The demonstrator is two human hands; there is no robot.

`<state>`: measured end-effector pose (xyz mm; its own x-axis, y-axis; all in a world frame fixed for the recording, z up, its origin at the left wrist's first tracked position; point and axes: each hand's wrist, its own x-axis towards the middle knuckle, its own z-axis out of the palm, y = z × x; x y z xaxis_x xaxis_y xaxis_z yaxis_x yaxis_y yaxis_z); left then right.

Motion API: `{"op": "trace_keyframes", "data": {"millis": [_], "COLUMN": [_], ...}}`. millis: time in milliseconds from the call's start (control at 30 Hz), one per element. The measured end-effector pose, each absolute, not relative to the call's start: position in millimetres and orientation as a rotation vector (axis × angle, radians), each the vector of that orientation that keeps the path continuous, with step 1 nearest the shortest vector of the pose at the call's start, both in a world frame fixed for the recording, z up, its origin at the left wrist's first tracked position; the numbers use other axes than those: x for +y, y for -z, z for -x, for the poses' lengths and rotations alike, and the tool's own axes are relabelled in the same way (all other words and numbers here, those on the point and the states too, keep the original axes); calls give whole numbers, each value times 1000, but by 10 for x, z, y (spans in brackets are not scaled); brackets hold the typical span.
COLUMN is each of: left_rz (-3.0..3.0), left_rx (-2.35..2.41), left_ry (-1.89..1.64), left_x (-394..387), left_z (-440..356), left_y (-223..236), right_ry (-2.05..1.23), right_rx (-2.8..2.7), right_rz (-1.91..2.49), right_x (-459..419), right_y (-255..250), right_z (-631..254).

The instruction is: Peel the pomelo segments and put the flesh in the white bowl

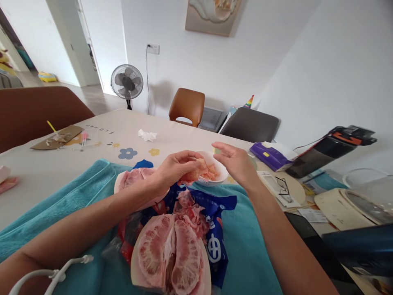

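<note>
Between the thumb and fingers of my left hand (pixel 178 167) is a peeled piece of pomelo (pixel 196 170), held beside a white bowl (pixel 221 177). Pinkish-orange pomelo flesh (pixel 210 172) lies inside the bowl. My right hand (pixel 235 162) is over the bowl's right side, fingers apart, with nothing visible in it. Nearest me sits a large cut pomelo half (pixel 170 256), its pink segments facing up. Another pomelo part (pixel 135 178) is partly hidden behind my left forearm. Torn pink membrane (pixel 192 213) is heaped on a blue printed bag (pixel 216 241).
A teal towel (pixel 245 229) lies under the fruit. To the right are a purple tissue pack (pixel 272 155), eyeglasses (pixel 283 189), a dark tumbler (pixel 322 151) and a blue bottle (pixel 359 248). A crumpled tissue (pixel 147 135) lies farther back. A white cable (pixel 58 274) is at lower left.
</note>
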<state>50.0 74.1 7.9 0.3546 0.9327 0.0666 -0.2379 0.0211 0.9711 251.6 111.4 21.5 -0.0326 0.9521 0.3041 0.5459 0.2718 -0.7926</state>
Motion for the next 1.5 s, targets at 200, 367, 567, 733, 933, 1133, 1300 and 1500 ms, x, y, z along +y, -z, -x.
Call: {"op": "trace_keyframes", "data": {"millis": [200,367,567,733,933,1133,1300,1500], "left_rz": [-1269,-1344,-1369,-1319,-1287,-1180,-1004,-1104], "left_rx": [749,769,780,680,670,669,627,637], "left_ry": [-1078,-1034,-969,-951,-990,-1066,-1120,-1175], "left_x": [713,698,689,696,684,703,679,664], "left_z": [-515,-529,-525,-494,-490,-514,-569,-564], "left_y": [-124,-66,-99,-124,-146,-110,-90,-103], "right_ry": [-1041,-1086,-1032,-1044,-1160,-1281,-1315,-1240], "right_rx": [-1668,-1621,-1639,-1554,-1407,-1224,-1052,-1206], "right_rz": [1117,1012,1070,1046,1009,945,879,921], "right_x": [739,662,601,557,594,607,583,548], "right_y": [-279,-240,-257,-273,-261,-240,-205,-245], "right_z": [-2323,-2258,-2225,-2191,-2224,-2221,-2108,-2141]}}
